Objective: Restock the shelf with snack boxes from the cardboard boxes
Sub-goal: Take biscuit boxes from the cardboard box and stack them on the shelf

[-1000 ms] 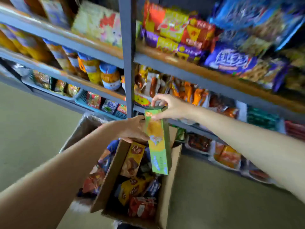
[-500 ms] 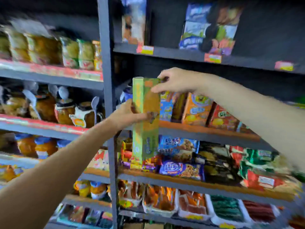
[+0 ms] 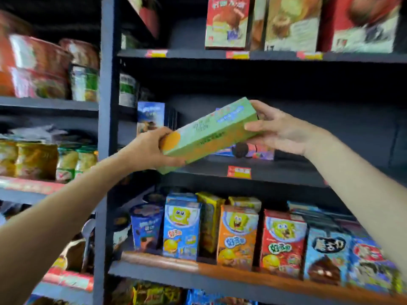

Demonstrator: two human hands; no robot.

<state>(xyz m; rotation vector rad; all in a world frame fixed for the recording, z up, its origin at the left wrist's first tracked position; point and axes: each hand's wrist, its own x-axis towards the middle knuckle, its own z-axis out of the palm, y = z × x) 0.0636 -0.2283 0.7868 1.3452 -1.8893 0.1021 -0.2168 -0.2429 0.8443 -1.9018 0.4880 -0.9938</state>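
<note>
A long green snack box [image 3: 209,133] with an orange end is held tilted, its right end higher, in front of a dark shelf [image 3: 275,172]. My left hand [image 3: 149,150] grips its lower left end. My right hand [image 3: 279,128] holds its upper right end with thumb and fingers. Behind the box, flat packs with a dark cookie picture [image 3: 244,150] lie on that shelf, and blue boxes [image 3: 152,115] stand at its left. The cardboard boxes are out of view.
A dark upright post [image 3: 105,139] divides the shelving. Below, cartoon snack boxes [image 3: 237,234] stand in a row. Red and cream boxes [image 3: 226,23] fill the shelf above. Jars and bowl packs [image 3: 37,159] occupy the left bay. The right part of the middle shelf is dark.
The view has risen further up the shelving. The green box went from upright to tilted toward flat, and both hands carried it up to the dark middle shelf.
</note>
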